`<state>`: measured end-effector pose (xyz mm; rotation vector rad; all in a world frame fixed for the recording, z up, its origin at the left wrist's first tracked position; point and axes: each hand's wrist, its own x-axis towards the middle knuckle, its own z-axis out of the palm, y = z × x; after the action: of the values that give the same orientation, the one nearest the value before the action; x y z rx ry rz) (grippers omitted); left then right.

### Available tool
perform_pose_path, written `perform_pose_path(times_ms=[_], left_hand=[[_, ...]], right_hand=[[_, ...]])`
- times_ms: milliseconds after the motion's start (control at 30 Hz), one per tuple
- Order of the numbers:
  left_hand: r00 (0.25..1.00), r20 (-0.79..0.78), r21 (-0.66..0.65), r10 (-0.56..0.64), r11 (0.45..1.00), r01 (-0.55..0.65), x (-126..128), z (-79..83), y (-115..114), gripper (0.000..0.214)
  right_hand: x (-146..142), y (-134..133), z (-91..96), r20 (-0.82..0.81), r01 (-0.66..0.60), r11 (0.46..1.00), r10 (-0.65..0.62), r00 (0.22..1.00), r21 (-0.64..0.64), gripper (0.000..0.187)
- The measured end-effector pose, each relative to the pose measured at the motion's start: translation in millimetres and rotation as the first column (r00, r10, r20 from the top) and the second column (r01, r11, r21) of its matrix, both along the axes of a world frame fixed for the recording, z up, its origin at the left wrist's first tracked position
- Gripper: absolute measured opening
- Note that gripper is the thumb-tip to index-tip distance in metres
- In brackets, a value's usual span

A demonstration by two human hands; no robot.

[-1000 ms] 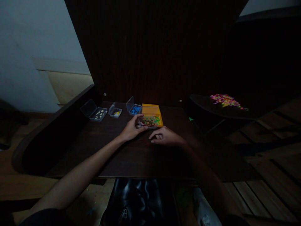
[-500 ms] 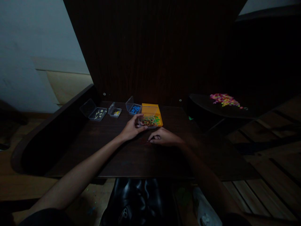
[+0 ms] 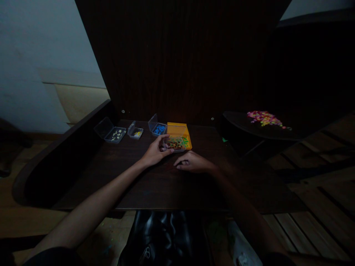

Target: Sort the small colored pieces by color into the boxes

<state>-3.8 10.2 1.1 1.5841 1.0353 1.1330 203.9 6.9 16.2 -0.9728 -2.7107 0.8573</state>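
Note:
My left hand grips the left side of a small clear plastic box, its thumb along the front edge and its fingers behind. Inside the box lie several small brown pieces. The box overlaps the near part of an open orange case, which has green pieces in it. Just in front of the box, my right hand is low over the dark table, its fingers curled and drawn together. Whatever may be between those fingertips is too small and dark to make out.
Open clear boxes stand along the back: one with blue pieces, one with yellow and white pieces, one with cream pieces. Pink and yellow bits lie on a side shelf. A dark upright panel closes the back.
My right hand has shifted very slightly to the left, its fingers still curled. My left hand and the clear box stay in place.

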Motion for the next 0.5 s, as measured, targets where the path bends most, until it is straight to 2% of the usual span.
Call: perform_pose_path(times_ms=[167,333,500], left_hand=[[1.000,-0.013,0.010,0.006,1.000,-0.006,-0.3,0.9,-0.1,0.062],[1.000,-0.009,0.016,-0.005,1.000,0.005,-0.3,1.9,-1.1,0.060],[1.000,0.001,0.013,-0.004,1.000,0.004,-0.3,0.4,-0.4,0.061]], right_hand=[[1.6,-0.6,2.4,0.015,0.048,0.999,-0.048,0.999,-0.004,0.026],[1.9,-0.6,2.4,-0.011,-0.008,0.999,0.008,1.000,-0.037,0.028],[0.9,-0.1,0.0,0.006,0.000,1.000,0.000,1.000,-0.030,0.023]])
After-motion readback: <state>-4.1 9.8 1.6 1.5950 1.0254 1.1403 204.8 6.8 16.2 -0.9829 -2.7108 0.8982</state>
